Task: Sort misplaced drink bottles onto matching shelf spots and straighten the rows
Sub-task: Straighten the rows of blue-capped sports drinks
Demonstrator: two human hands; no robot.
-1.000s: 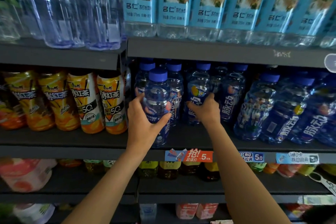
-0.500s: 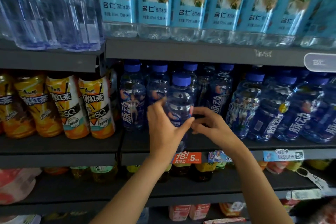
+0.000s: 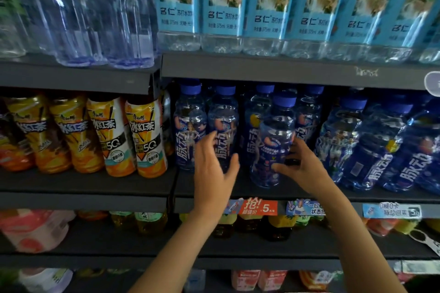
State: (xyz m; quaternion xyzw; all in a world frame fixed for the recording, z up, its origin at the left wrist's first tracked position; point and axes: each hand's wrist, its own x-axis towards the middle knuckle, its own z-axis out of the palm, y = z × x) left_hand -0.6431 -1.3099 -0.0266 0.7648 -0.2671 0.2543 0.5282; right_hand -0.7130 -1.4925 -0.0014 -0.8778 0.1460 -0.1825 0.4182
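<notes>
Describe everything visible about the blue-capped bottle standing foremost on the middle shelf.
The bottle is clear blue-tinted plastic with a blue screw cap and a dark printed label. It stands upright near the middle shelf front edge, ahead of matching bottles. The right hand curls round its lower right side; the left hand is open, apart from it.

iced tea bottles (image 3: 145, 140): 4 | light-blue-label water bottles (image 3: 221, 5): 6
</notes>
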